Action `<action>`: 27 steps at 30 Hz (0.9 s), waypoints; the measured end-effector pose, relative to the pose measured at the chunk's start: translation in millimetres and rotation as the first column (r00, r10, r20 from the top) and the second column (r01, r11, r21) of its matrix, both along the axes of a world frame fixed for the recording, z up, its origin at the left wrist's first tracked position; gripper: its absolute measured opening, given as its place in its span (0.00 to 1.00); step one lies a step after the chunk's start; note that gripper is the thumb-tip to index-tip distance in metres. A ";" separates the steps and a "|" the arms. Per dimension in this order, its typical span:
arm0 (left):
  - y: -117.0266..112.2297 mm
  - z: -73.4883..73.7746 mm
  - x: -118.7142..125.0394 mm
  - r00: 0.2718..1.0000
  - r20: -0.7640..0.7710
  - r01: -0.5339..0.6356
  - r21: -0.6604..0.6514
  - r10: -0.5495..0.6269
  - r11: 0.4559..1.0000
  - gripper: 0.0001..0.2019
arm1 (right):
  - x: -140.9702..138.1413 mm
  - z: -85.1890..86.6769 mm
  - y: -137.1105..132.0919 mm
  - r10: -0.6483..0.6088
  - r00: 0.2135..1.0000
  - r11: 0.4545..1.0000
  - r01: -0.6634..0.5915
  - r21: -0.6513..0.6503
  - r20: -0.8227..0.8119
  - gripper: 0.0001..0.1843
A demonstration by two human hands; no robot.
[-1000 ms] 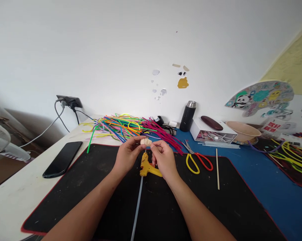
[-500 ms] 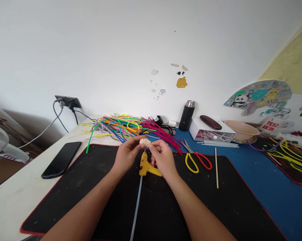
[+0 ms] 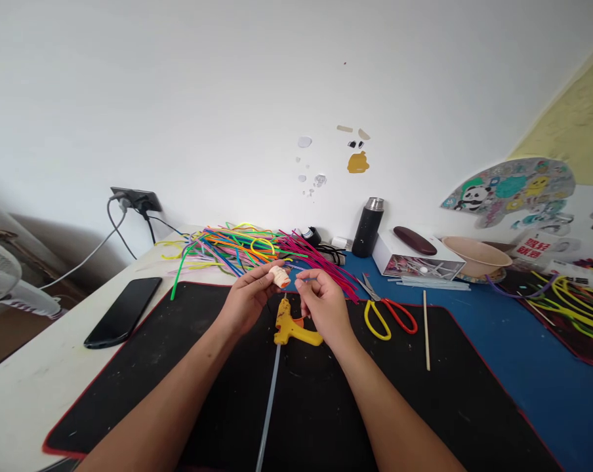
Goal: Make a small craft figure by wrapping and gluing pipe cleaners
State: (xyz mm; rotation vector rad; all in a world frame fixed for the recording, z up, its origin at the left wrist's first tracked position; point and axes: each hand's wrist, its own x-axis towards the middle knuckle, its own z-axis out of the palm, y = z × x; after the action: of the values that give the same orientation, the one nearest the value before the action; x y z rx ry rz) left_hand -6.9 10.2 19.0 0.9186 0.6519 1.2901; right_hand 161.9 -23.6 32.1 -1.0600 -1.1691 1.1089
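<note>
My left hand [image 3: 247,295] pinches a small cream-coloured ribbed piece [image 3: 279,276], which looks like a wound coil with an orange end facing right. Just to its right, apart from the piece, is my right hand [image 3: 323,305]. Its thumb and forefinger are drawn together; whatever may be between them is too small to make out. Below both hands a yellow hot glue gun [image 3: 283,321] lies on the black mat [image 3: 375,400], nozzle pointing away from me. A long translucent glue stick [image 3: 271,396] sticks out of its back toward me.
Scissors [image 3: 378,319] with yellow and red handles and a thin wooden stick [image 3: 426,331] lie right. Behind is a pile of colourful pipe cleaners [image 3: 227,246], with a black flask [image 3: 368,227], a white box [image 3: 419,255] and a bowl [image 3: 473,255]. A phone [image 3: 124,311] lies left.
My right fingers have come away from the cream piece and moved slightly right. The piece has turned in my left hand, so its orange end now shows.
</note>
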 end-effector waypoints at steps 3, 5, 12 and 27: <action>-0.6 1.1 0.1 0.999 -0.005 0.036 -0.005 -0.036 0.999 0.18 | -2.0 1.1 -1.7 0.008 1.000 1.000 -0.009 0.005 0.017 0.15; -0.8 1.1 0.3 0.998 -0.012 0.054 -0.003 -0.054 0.999 0.18 | -3.5 1.2 -3.1 0.017 0.999 1.000 -0.017 0.015 0.037 0.15; 0.1 -3.2 -0.9 0.997 -0.028 0.079 -0.008 -0.079 0.997 0.19 | -5.2 -1.0 -5.1 0.045 0.995 0.998 -0.048 0.041 0.085 0.12; -6.5 2.4 3.8 0.996 0.019 0.092 -0.038 -0.091 0.995 0.18 | -4.0 -3.1 -4.3 0.046 0.992 0.998 -0.050 0.031 0.121 0.13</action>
State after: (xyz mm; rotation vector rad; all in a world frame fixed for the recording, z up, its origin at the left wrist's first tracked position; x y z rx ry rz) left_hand -3.1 3.7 21.5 0.8946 0.6122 1.1990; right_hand 157.9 -27.9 28.9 -1.0897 -1.3105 1.0704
